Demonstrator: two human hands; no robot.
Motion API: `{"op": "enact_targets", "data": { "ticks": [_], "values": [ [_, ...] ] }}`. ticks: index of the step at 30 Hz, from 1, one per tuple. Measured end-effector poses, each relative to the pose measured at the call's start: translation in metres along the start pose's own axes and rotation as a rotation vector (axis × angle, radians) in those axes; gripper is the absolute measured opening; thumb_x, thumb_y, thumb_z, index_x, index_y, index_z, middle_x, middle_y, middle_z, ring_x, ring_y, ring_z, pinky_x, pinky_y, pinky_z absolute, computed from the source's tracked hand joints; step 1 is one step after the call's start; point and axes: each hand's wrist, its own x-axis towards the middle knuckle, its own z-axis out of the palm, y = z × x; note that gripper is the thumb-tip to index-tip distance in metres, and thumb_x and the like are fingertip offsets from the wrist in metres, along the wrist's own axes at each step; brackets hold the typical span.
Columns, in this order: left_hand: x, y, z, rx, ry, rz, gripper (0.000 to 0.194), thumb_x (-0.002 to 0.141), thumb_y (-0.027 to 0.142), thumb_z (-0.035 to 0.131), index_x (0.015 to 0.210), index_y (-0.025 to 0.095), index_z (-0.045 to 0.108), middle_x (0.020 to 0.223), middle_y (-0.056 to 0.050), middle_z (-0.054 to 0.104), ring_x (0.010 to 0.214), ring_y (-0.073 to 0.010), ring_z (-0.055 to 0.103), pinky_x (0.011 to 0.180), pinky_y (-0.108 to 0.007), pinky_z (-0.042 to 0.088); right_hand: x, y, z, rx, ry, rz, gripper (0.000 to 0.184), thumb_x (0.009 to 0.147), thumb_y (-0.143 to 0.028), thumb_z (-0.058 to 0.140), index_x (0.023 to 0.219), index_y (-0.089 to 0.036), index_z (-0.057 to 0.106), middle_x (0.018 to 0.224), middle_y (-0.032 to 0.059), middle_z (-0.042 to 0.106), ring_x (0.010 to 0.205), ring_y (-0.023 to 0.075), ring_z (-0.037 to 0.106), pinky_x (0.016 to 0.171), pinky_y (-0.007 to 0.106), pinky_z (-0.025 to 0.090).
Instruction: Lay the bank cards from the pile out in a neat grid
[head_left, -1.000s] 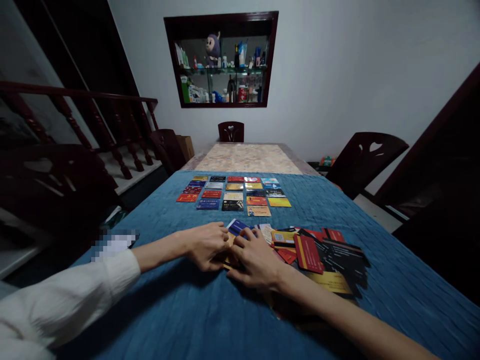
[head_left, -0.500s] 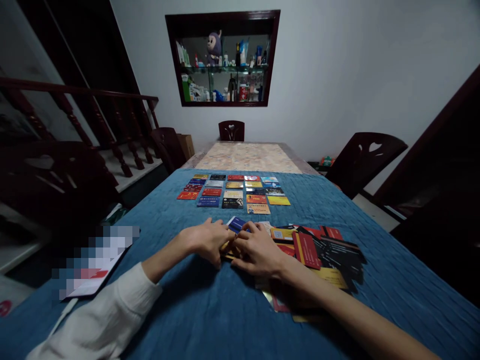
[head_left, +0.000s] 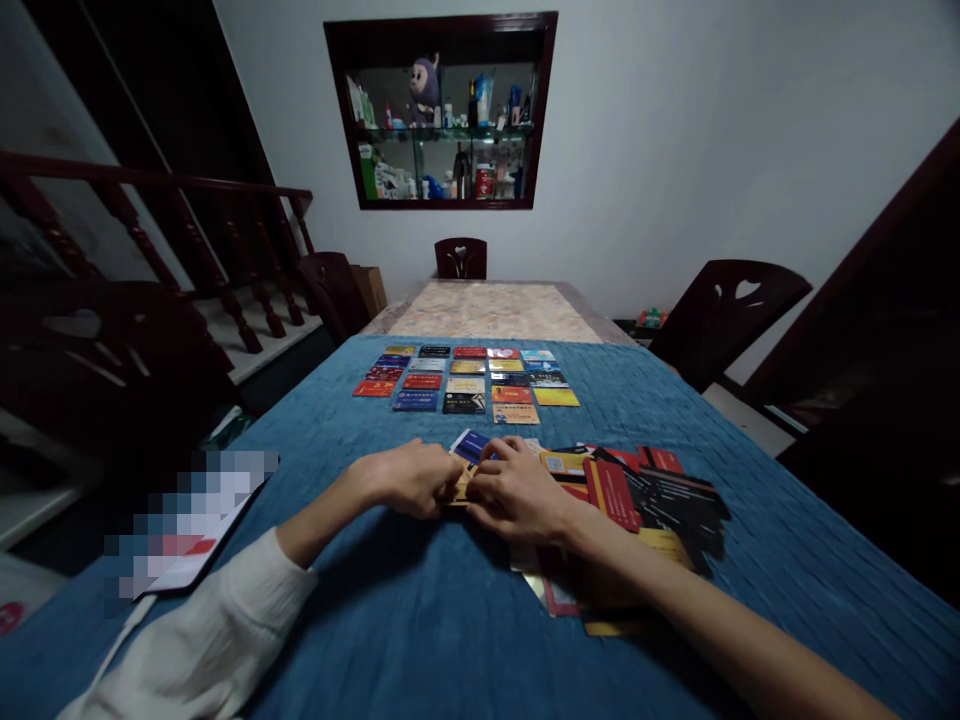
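A gold card (head_left: pixel 460 494) lies between my two hands near the middle of the blue cloth. My left hand (head_left: pixel 411 478) is closed, its curled fingertips at the card's left side. From the right, my right hand (head_left: pixel 519 492) bends its fingers over the same card, and its fingertips partly hide it. Just beyond them a blue card (head_left: pixel 469 443) lies tilted, partly covered by my right hand. Beside and beneath my right forearm spreads a loose pile of overlapping cards, among them a red card (head_left: pixel 613 495) and several black cards (head_left: pixel 679 505).
Farther up the blue cloth (head_left: pixel 330 620), several cards lie face up in rough columns, including a yellow card (head_left: pixel 556 397) and a black card (head_left: pixel 464 403). A phone-like device (head_left: pixel 199 545), partly pixelated, lies at the left with a white cable (head_left: pixel 127 632). Chairs stand around the table.
My left hand's fingers have drawn together from a more spread pose, uncovering more of the gold card. My right hand stays almost in place. The view has shifted slightly.
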Motion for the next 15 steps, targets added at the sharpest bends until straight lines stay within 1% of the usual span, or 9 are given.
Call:
{"op": "enact_targets", "data": {
  "ticks": [2,4,8,10,15],
  "values": [
    [-0.001,-0.003,-0.003,-0.045,-0.001,0.014,0.015,0.072,0.019,0.062,0.087,0.020,0.064,0.084,-0.003,0.070,0.072,-0.0186,0.062,0.063,-0.027,0.044,0.000,0.003,0.003,-0.016,0.048,-0.020,0.018,0.091,-0.032,0.055,0.089,-0.019,0.069,0.089,0.0059,0.072,0.100,0.0233,0.052,0.088,0.041,0.030],
    [-0.002,-0.007,-0.005,-0.077,0.018,0.030,0.013,0.072,0.017,0.061,0.084,0.020,0.065,0.079,-0.002,0.070,0.066,-0.0163,0.059,0.055,-0.024,0.039,0.000,0.007,0.007,-0.029,0.091,-0.033,0.017,0.092,-0.028,0.054,0.089,-0.020,0.069,0.088,0.0053,0.073,0.097,0.0222,0.053,0.087,0.040,0.030],
    [-0.002,-0.012,-0.007,-0.114,0.065,0.051,0.016,0.072,0.012,0.058,0.083,0.019,0.068,0.078,-0.001,0.070,0.065,-0.0146,0.058,0.054,-0.023,0.036,0.000,0.014,0.013,-0.038,0.148,-0.045,0.010,0.089,-0.024,0.061,0.094,-0.020,0.068,0.088,0.0038,0.073,0.093,0.0212,0.054,0.084,0.038,0.030],
    [-0.002,-0.014,-0.008,-0.116,0.079,0.047,0.019,0.071,0.009,0.057,0.083,0.019,0.068,0.079,-0.001,0.070,0.065,-0.0145,0.058,0.055,-0.023,0.036,0.000,0.016,0.016,-0.032,0.172,-0.036,0.011,0.087,-0.023,0.065,0.097,-0.021,0.068,0.089,0.0032,0.073,0.091,0.0207,0.054,0.082,0.036,0.031],
    [0.002,-0.021,-0.008,-0.144,0.105,0.077,0.023,0.067,0.005,0.054,0.080,0.017,0.069,0.073,0.000,0.068,0.064,-0.0137,0.056,0.054,-0.023,0.034,-0.001,0.020,0.021,0.023,0.231,0.061,0.016,0.084,-0.017,0.067,0.099,-0.023,0.069,0.088,0.0031,0.072,0.091,0.0206,0.054,0.077,0.034,0.032]
  ]
}}
